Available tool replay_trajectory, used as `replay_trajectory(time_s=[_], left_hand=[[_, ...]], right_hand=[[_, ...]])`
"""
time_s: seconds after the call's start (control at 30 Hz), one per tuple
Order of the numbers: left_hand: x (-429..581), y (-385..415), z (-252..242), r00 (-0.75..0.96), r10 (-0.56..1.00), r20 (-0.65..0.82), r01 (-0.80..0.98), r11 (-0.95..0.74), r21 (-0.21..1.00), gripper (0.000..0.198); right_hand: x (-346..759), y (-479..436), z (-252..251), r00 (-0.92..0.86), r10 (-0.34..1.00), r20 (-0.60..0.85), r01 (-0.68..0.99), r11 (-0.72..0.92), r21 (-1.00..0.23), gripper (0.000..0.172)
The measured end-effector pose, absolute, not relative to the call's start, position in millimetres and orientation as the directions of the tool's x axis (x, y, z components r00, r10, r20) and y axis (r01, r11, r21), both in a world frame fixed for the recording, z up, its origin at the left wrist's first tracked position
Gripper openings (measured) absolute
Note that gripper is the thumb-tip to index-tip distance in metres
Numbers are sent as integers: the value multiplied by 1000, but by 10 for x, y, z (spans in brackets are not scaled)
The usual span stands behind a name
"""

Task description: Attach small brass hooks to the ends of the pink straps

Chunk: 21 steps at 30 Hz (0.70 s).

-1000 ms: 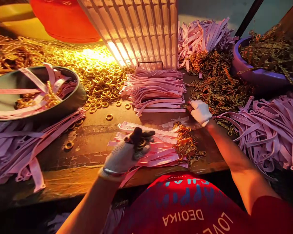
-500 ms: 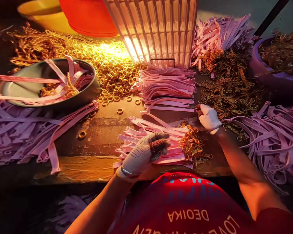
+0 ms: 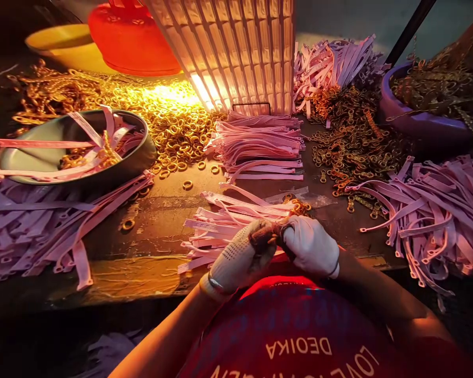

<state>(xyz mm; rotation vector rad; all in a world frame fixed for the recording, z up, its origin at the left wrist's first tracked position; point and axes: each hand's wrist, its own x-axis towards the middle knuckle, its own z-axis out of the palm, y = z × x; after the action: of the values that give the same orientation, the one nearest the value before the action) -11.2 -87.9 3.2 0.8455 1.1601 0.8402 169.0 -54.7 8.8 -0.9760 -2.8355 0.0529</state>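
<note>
Both my hands wear white knit gloves and meet at the near edge of the wooden table point(image 3: 150, 231). My left hand point(image 3: 240, 257) is curled, its dark fingertips pinched against those of my right hand point(image 3: 311, 244), which is also closed. What they pinch between them is too small to make out. They hover over a stack of pink straps point(image 3: 228, 220) with brass clasps point(image 3: 299, 207) at its right end. A second neat stack of pink straps point(image 3: 260, 147) lies just beyond.
A heap of gold rings point(image 3: 169, 131) spreads at centre left, dark brass clasps point(image 3: 350, 142) at right. A grey bowl point(image 3: 142, 152) holds straps and rings. Loose pink straps lie far left point(image 3: 35, 226) and right point(image 3: 437, 210). A purple bowl point(image 3: 413, 123), a slatted lamp point(image 3: 236, 52), and an orange bowl point(image 3: 134, 37) stand behind.
My right hand came back from the clasp pile at right to the near edge and met my left hand, which shifted slightly right; both are now pinched together.
</note>
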Motion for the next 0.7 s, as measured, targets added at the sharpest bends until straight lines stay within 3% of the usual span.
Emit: replay_trajectory(time_s=[0.1,0.23,0.4,0.6,0.67,0.7], left_hand=[[-176,-909,89,145,930,-338,-17,344,939,32],[-206,-913,167,206,948,-242,127,220,967,23],[-117,-838,119,287,883,-371,-200,434,878,28],[22,-659,166,247,889,-386,-366,454,812,28],[80,-526,214,225,901,-370,-365,430,826,25],[120,-438,235,211,910,-358,-356,413,838,23]], right_hand=[[1740,-584,125,-738,674,24,671,737,-80,12],[1761,-590,165,-735,676,-56,667,706,-236,11],[1698,-628,118,-599,800,32,709,548,-444,21],[1623,-706,49,-467,838,283,821,530,-213,17],[1644,-649,72,-413,874,257,839,475,-265,24],[1677,-596,81,-378,901,212,832,431,-349,27]])
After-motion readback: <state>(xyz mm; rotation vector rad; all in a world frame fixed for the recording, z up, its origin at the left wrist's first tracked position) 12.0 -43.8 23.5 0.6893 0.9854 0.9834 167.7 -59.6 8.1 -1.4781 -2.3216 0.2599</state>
